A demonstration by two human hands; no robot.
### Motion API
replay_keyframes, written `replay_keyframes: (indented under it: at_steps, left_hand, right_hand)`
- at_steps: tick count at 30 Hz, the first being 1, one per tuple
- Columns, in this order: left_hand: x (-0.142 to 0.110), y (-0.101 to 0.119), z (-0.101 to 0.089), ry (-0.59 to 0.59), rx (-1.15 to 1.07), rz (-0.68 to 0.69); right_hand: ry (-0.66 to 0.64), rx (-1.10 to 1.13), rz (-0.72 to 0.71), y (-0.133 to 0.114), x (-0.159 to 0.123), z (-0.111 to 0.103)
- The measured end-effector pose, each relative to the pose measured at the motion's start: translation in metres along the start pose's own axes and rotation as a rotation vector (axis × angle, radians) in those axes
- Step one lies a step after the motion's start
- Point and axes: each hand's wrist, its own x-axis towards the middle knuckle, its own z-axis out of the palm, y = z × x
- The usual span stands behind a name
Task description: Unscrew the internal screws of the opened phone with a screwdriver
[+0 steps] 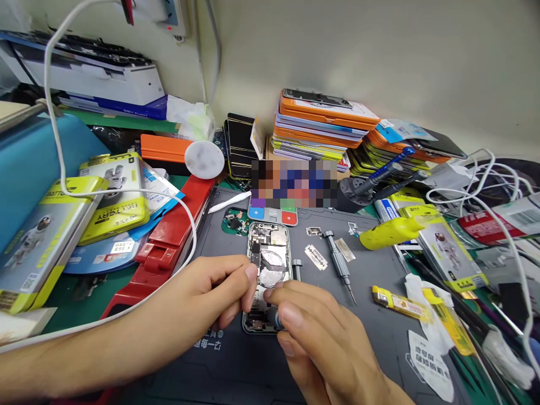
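An opened smartphone (270, 256) lies on the dark work mat (236, 365), its metal shields, round coil area and lower parts exposed. My left hand (230, 287) is at its left edge, thumb and forefinger pinched together; whatever is between them is hidden. Over the lower right of the phone, my right hand (327, 332) has its fingers curled in. Beside its fingertips shows a rounded dark grey-blue piece (275, 316), too covered to name. A grey-capped tool (297, 264) stands out just above the right knuckles, its lower part hidden.
Right of the phone lie a screwdriver (340, 261), a razor blade (316, 257) and a yellow bottle (383, 232). Stacked orange boxes (324, 118) stand behind. Battery boxes (113, 197) and a red clamp-like fixture (169, 230) fill the left. A white cable (54, 112) loops over my left forearm.
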Motion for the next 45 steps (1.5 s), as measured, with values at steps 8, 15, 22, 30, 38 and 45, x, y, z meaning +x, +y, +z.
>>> replay_keyframes:
  at_steps: [8, 15, 22, 30, 38, 45]
  left_hand:
    - [-0.0011, -0.0035, -0.0007, -0.009, -0.011, 0.011]
    - [0.0000, -0.0018, 0.0001, -0.009, -0.008, -0.003]
    - [0.0008, 0.0014, -0.0002, -0.001, 0.004, -0.018]
    - [0.0005, 0.0000, 0.0011, 0.004, 0.012, -0.015]
    - [0.0005, -0.0007, 0.0013, 0.008, 0.002, -0.007]
    - [0.0002, -0.0029, 0.0011, -0.002, -0.007, 0.004]
  right_hand:
    - [-0.005, 0.017, -0.003, -0.0002, 0.0003, -0.0012]
    - [-0.018, 0.018, 0.008, 0.0013, -0.0037, -0.0015]
    - [-0.003, -0.009, -0.012, 0.0019, -0.0043, -0.0007]
    - [-0.001, -0.012, -0.014, 0.0032, -0.0014, -0.0009]
    - [0.004, -0.004, -0.011, -0.0002, -0.0017, -0.0013]
    - [0.004, 0.003, -0.015, 0.0044, -0.0045, 0.0008]
